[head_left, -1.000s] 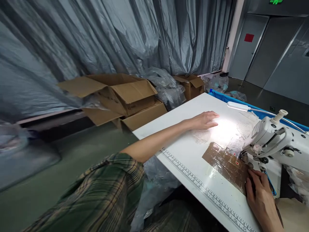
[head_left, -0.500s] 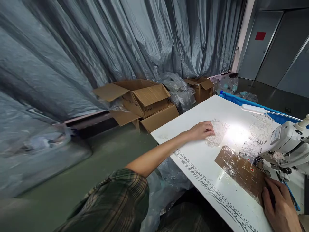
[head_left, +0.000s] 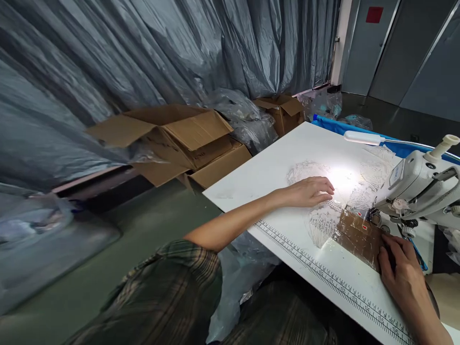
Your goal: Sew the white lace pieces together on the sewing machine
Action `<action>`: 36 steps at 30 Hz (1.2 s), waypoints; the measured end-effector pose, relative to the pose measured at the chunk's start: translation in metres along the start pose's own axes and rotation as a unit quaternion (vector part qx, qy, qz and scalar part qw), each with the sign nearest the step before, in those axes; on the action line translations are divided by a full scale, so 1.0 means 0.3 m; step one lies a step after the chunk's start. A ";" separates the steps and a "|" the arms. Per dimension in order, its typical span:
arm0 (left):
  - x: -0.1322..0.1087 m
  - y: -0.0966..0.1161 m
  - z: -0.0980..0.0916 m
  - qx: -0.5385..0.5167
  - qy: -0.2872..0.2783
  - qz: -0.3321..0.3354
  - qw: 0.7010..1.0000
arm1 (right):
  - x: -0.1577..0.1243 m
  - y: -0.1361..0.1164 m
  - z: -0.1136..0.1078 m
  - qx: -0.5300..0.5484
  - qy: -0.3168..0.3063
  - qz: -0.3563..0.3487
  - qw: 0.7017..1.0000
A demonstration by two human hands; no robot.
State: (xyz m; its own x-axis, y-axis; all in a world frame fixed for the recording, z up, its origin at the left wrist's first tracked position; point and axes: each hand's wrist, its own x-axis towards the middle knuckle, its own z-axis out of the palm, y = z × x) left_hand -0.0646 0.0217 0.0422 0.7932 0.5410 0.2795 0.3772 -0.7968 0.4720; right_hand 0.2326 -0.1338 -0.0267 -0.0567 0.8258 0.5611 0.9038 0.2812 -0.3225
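Note:
My left hand [head_left: 311, 191] lies over white lace pieces [head_left: 319, 225] on the white table [head_left: 247, 184]. Its fingers are stretched forward, with the thumb a little apart. One part of the lace overlaps a brown board [head_left: 359, 237] that looks wrapped in clear tape. At the right end of this board rests my right hand [head_left: 404, 268], thumb and fingers apart and bent on its edge. Just beyond the board, the needle area of a white sewing machine [head_left: 413, 182] stands close to the lace. More lace [head_left: 375, 172] lies behind, beside the bright lamp spot.
A white lamp [head_left: 362, 138] reaches over the table. A ruler strip [head_left: 323, 273] runs along the near edge. Blue-handled scissors or snips [head_left: 420, 258] lie right of the board. Open cardboard boxes [head_left: 194, 129] and plastic bags [head_left: 247, 115] stand on the floor beyond.
My left hand has moved right, its fingers loosening from a curl, and lace now covers the board's left end. The right hand stays at the board. The camera view has shifted.

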 end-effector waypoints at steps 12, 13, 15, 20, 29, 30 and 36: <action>0.004 0.071 0.109 0.146 0.027 0.007 0.989 | 0.017 -0.045 -0.046 0.112 -0.016 0.058 0.992; 0.006 0.102 0.114 0.112 0.036 0.007 0.993 | 0.023 -0.059 -0.053 0.156 -0.047 0.081 0.983; 0.012 0.167 0.125 0.016 0.054 0.011 0.998 | 0.038 -0.094 -0.063 0.254 -0.137 0.135 0.948; 0.029 0.302 0.134 -0.195 0.027 0.041 0.979 | 0.068 -0.186 -0.068 0.442 -0.205 0.240 0.840; 0.073 0.255 0.061 -0.164 0.012 -0.008 0.986 | 0.116 -0.189 -0.094 0.411 -0.270 0.265 0.829; 0.090 0.230 0.054 -0.130 0.008 -0.004 0.991 | 0.133 -0.183 -0.089 0.401 -0.282 0.265 0.830; 0.224 0.085 0.103 0.203 -0.060 0.008 0.977 | 0.223 -0.131 -0.040 0.082 -0.196 0.327 0.921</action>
State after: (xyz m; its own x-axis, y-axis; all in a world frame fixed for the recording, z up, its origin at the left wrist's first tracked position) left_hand 0.0129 0.0295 0.0472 0.8416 0.5118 0.1727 0.5038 -0.8590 0.0905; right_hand 0.1985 -0.0955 0.0327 0.2991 0.9488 -0.1012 0.7250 -0.2949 -0.6224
